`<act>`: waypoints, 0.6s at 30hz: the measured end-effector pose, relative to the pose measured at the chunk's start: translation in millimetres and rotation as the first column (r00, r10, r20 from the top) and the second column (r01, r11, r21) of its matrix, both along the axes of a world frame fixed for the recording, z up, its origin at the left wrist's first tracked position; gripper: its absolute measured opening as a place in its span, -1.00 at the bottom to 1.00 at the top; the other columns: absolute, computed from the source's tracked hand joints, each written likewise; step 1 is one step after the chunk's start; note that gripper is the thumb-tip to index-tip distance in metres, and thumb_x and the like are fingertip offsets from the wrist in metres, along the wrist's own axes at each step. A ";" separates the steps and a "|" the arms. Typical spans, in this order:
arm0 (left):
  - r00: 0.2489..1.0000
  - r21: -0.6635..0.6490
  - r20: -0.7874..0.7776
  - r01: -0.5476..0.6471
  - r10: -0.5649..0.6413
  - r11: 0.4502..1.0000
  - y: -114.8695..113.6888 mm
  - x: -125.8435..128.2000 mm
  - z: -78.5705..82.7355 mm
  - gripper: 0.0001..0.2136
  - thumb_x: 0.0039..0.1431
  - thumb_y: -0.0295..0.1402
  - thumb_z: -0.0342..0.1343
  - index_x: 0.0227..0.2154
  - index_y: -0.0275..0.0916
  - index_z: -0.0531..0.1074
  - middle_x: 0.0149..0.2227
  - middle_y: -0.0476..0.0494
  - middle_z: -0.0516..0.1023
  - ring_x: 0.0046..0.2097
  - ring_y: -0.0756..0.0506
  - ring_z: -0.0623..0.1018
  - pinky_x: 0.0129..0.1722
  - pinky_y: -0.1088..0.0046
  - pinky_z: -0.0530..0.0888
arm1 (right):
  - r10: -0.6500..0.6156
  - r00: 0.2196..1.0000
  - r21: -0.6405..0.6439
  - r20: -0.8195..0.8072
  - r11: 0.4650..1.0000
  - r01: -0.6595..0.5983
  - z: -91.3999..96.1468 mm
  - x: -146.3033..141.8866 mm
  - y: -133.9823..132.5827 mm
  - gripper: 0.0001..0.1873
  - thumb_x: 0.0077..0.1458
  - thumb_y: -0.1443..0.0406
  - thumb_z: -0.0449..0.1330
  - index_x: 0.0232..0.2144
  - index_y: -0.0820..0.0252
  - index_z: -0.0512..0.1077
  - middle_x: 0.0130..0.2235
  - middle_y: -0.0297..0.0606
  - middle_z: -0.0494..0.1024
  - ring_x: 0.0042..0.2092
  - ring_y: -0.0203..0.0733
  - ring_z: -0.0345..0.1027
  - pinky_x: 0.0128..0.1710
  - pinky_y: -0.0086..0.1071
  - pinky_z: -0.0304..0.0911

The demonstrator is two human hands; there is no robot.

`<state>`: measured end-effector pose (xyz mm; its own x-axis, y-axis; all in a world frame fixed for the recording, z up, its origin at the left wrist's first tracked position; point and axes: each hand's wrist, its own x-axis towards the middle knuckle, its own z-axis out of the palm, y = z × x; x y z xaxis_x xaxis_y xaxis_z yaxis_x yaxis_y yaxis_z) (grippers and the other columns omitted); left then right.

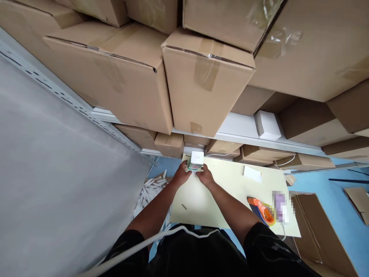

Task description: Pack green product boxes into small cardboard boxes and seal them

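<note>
A small white box (197, 158) with a green lower edge is at the far side of the pale yellow table (219, 196). My left hand (182, 173) grips its left side, and my right hand (205, 175) closes on its right side. Faint print shows on the box's upper face; I cannot read it. Whether the box rests on the table or is slightly raised, I cannot tell. Both forearms reach forward over the table.
Large cardboard boxes (207, 84) fill the shelf above. A flat white box (252, 174) and an orange tape dispenser (262, 211) lie on the table's right. White paper strips (152, 192) pile at left. An open carton (319, 227) stands right. A white cable (161, 234) crosses my front.
</note>
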<state>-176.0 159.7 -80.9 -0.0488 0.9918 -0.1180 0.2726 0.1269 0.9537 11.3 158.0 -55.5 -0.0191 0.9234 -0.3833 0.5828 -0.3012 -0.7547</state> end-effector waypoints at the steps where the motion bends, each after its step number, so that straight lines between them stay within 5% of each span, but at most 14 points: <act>1: 1.000 -0.042 -0.009 -0.018 0.018 0.999 -2.8 -3.5 0.6 -0.38 -0.04 -0.41 0.29 0.16 -0.24 0.36 0.10 -0.35 0.57 0.02 -0.25 0.63 0.03 0.12 0.56 | -0.030 1.000 -0.018 0.002 0.999 0.030 -0.9 4.1 -6.1 -0.29 0.06 0.25 0.28 0.25 0.14 0.23 0.09 -0.06 0.58 -0.09 -0.04 0.60 -0.01 -0.09 0.47; 4: 0.998 -0.174 -0.041 -0.047 0.041 0.984 -19.8 -14.4 4.2 -0.42 -0.03 -0.38 0.24 0.13 -0.27 0.35 0.10 -0.37 0.56 0.04 -0.26 0.63 0.07 0.10 0.55 | -0.124 0.992 -0.083 0.000 0.989 0.123 4.4 24.5 -34.5 -0.31 0.04 0.25 0.30 0.22 0.13 0.27 0.10 -0.06 0.57 -0.11 -0.08 0.60 -0.02 -0.13 0.47; 11: 0.996 -0.191 -0.087 -0.014 -0.003 0.981 -98.9 -30.5 6.3 -0.60 0.01 -0.22 0.12 -0.05 -0.20 0.40 -0.04 -0.25 0.61 -0.04 -0.24 0.66 0.10 0.08 0.56 | -0.262 0.965 -0.081 -0.017 0.962 0.260 41.1 102.6 -134.1 -0.65 -0.02 0.21 0.28 -0.12 0.09 0.47 -0.24 -0.27 0.65 -0.20 -0.04 0.60 -0.17 -0.19 0.47; 18: 0.983 -0.145 -0.181 -0.035 0.009 0.989 -133.2 17.8 44.7 -0.74 0.00 -0.22 0.08 -0.23 -0.12 0.44 -0.18 -0.14 0.64 -0.09 -0.25 0.66 0.04 0.07 0.58 | -0.264 0.952 -0.047 -0.156 0.964 0.260 64.2 165.2 -179.2 -0.78 -0.02 0.20 0.26 -0.25 0.07 0.49 -0.34 -0.32 0.64 -0.25 -0.06 0.57 -0.21 -0.22 0.44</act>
